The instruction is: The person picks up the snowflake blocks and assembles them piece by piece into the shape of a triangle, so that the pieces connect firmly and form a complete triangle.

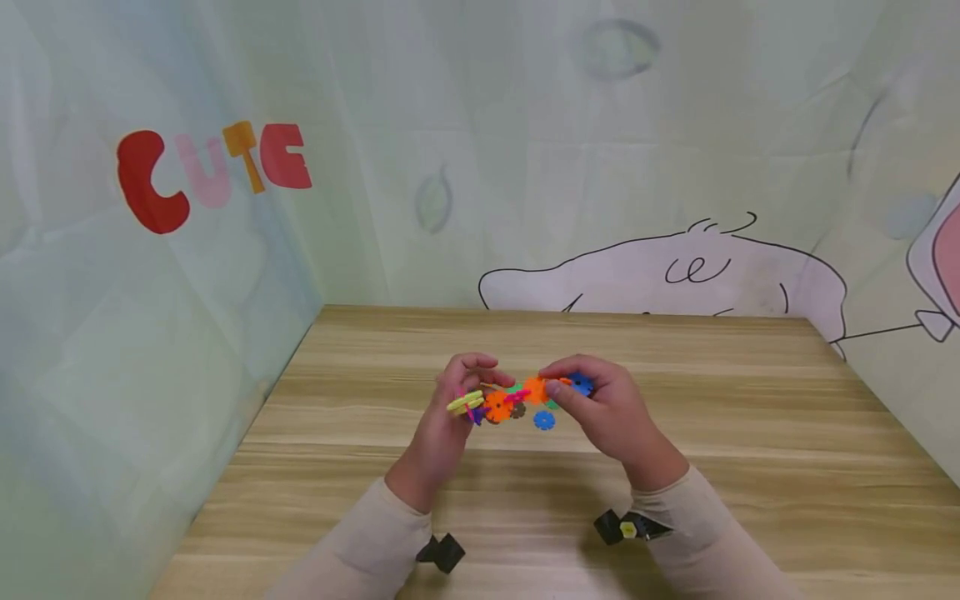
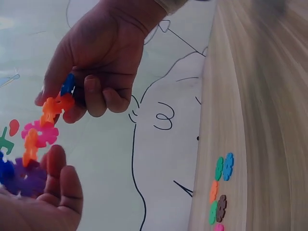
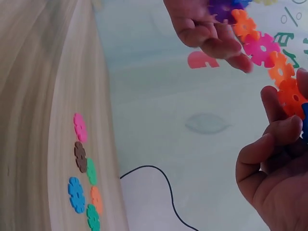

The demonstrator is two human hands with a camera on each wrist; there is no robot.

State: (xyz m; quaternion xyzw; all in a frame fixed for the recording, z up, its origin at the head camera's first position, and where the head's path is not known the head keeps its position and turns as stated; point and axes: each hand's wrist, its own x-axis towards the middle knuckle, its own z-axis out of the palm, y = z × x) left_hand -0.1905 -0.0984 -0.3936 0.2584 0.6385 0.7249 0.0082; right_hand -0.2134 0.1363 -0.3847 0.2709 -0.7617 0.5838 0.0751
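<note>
A chain of interlocked plastic snowflake building discs stretches between both hands above the table. My right hand [image 1: 615, 408] pinches an orange disc [image 1: 536, 389] near one end between thumb and fingers, with a blue disc [image 1: 581, 384] beside it. A pink disc [image 3: 262, 49] and another orange disc [image 1: 498, 406] continue the chain to the left. At the other end are a purple disc [image 2: 29, 178] and a yellow disc [image 1: 465, 402]. That end lies against my left hand [image 1: 444, 417], whose fingers extend loosely alongside it; its thumb is hidden.
Several loose discs lie flat on the wooden table [image 1: 360, 358] beyond the hands: blue [image 3: 76, 195], brown [image 3: 80, 157], pink [image 3: 80, 127], orange [image 3: 96, 199] and green [image 3: 93, 218]. A printed cloth backdrop [image 1: 420, 100] stands behind and to the sides of the table.
</note>
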